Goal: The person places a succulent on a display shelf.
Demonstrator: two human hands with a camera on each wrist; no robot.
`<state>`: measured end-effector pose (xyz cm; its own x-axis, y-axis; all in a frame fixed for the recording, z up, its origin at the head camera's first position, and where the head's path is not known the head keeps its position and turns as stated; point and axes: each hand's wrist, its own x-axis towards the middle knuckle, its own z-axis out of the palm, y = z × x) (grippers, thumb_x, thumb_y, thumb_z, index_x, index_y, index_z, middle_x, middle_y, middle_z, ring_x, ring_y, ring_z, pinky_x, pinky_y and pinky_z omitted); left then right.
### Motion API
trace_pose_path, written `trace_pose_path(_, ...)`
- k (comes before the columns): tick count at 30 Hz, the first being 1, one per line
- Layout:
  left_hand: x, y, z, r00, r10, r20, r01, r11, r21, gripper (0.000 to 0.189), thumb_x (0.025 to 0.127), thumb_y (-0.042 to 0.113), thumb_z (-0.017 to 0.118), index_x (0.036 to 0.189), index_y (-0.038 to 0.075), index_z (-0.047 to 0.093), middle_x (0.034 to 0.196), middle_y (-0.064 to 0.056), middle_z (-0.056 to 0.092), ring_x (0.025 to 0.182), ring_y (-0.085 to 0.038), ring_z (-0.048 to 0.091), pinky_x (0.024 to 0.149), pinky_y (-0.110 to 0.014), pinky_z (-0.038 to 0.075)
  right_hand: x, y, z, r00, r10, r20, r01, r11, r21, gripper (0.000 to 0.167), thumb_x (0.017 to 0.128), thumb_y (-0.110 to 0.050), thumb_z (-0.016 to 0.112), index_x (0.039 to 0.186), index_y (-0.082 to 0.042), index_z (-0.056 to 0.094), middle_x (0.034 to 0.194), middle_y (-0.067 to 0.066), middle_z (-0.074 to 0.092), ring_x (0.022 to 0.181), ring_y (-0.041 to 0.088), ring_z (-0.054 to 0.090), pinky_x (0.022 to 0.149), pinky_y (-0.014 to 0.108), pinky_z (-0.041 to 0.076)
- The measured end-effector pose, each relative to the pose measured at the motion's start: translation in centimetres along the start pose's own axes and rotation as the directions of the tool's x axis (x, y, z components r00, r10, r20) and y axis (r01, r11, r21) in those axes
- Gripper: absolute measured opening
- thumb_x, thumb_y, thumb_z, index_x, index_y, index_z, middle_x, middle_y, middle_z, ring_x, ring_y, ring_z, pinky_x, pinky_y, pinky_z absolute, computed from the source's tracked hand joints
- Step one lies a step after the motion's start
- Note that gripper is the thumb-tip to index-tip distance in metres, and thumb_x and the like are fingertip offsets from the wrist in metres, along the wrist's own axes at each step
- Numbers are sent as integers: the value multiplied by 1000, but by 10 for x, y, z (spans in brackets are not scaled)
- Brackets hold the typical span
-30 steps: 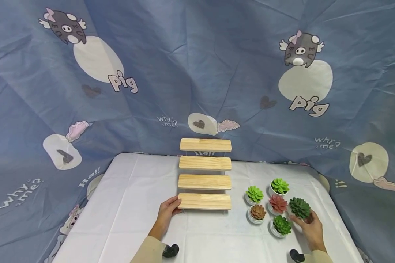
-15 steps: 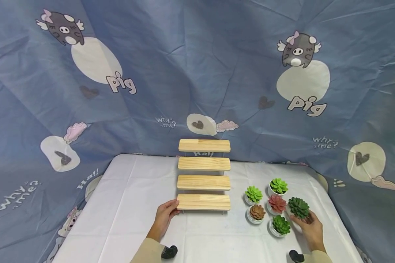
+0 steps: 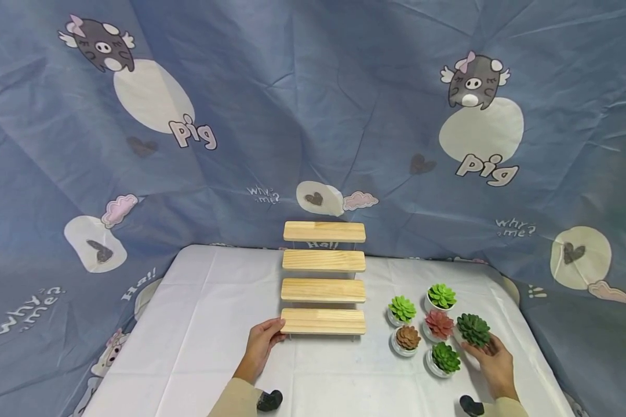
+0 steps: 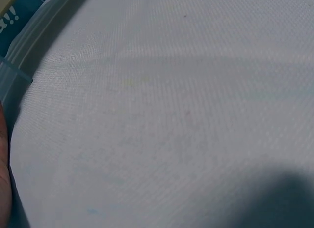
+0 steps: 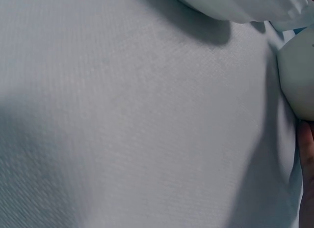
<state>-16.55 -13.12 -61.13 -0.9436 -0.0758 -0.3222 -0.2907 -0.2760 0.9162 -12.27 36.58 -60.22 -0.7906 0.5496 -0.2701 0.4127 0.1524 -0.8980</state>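
Observation:
My left hand (image 3: 261, 344) grips the left end of the lowest board of a four-step wooden display shelf (image 3: 323, 321) in the head view. Its light boards rise in steps toward the back. At the right, my right hand (image 3: 494, 365) holds a dark green artificial succulent (image 3: 473, 330) by its pot, which the leaves and fingers mostly hide. Part of a white pot (image 5: 299, 73) shows beside a finger (image 5: 306, 149) in the right wrist view. Only a sliver of the left hand (image 4: 4, 179) appears in the left wrist view.
Left of the right hand stand a red succulent (image 3: 439, 324), a green one (image 3: 446, 358), a brown one (image 3: 408, 337) and two bright green ones (image 3: 402, 309), all in white pots. White cloth (image 3: 214, 313) covers the table. Blue printed fabric (image 3: 240, 116) hangs behind it.

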Motion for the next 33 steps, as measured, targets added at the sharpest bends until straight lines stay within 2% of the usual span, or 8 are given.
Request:
trace_pose_path(2, 1, 0, 0, 1000, 5, -3, -5, 1000, 0, 37, 91, 10, 67, 113, -19, 58, 84, -4, 66, 74, -10, 62, 66, -20, 54, -2, -2, -2, 1000, -12, 6, 12, 1000, -1, 90, 79, -7, 75, 150, 5, 21, 147, 32, 31, 133, 43, 36, 92, 17, 47)
trace_pose_path(5, 2, -1, 1, 1000, 15, -7, -15, 1000, 8, 38, 90, 12, 68, 111, -18, 59, 84, -5, 66, 74, -11, 62, 66, -21, 54, -4, -6, -5, 999, -32, 17, 32, 1000, 2, 87, 81, -8, 73, 149, 5, 22, 146, 32, 33, 127, 29, 46, 70, -1, 39)
trace_pose_path(7, 3, -1, 2, 1000, 12, -15, -12, 1000, 16, 38, 90, 13, 69, 111, -17, 60, 85, -5, 66, 75, -10, 62, 67, -21, 54, -5, -8, -7, 999, -41, 17, 41, 999, -4, 84, 82, -8, 72, 149, 5, 23, 145, 31, 35, 110, 9, 54, 67, -3, 36)
trace_pose_path(11, 5, -2, 3, 1000, 6, -29, -6, 1000, 30, 40, 90, 14, 69, 112, -17, 59, 84, -4, 67, 75, -11, 62, 67, -21, 54, -6, -14, -10, 999, -46, 17, 46, 999, -13, 80, 84, -8, 69, 149, 4, 25, 143, 30, 38, 81, -16, 38, 66, -3, 36)
trace_pose_path(15, 5, -2, 4, 999, 7, -32, -6, 999, 36, 38, 90, 15, 69, 111, -16, 60, 83, -3, 66, 74, -10, 62, 67, -21, 54, -1, -15, -12, 997, -77, -1, 77, 997, 17, 80, 83, -9, 72, 148, 6, 26, 137, 27, 43, 78, -18, 42, 66, 1, 39)
trace_pose_path(22, 3, 0, 5, 999, 30, -15, -30, 999, 32, 38, 90, 15, 69, 110, -17, 61, 83, -3, 66, 74, -10, 62, 67, -20, 54, 36, 14, -17, 994, -104, -40, 110, 976, 187, 85, 77, -18, 83, 146, -5, 36, 111, -12, 53, 92, -10, 52, 74, 2, 43)
trace_pose_path(28, 2, 0, 2, 999, 33, -23, -33, 999, 31, 38, 90, 15, 70, 110, -16, 61, 84, -3, 67, 73, -10, 62, 67, -21, 54, 50, 14, -17, 995, -101, -1, 98, 970, 220, 91, 78, -26, 82, 152, -14, 30, 142, 12, 40, 112, 1, 49, 79, 2, 43)
trace_pose_path(33, 1, -3, 0, 1000, 18, -23, -17, 999, 47, 41, 90, 17, 69, 112, -16, 60, 86, -3, 67, 76, -10, 62, 68, -21, 54, 52, 11, -17, 986, -167, 19, 158, 960, 231, 85, 79, -24, 81, 150, -19, 34, 138, 5, 46, 110, -2, 50, 79, 4, 44)
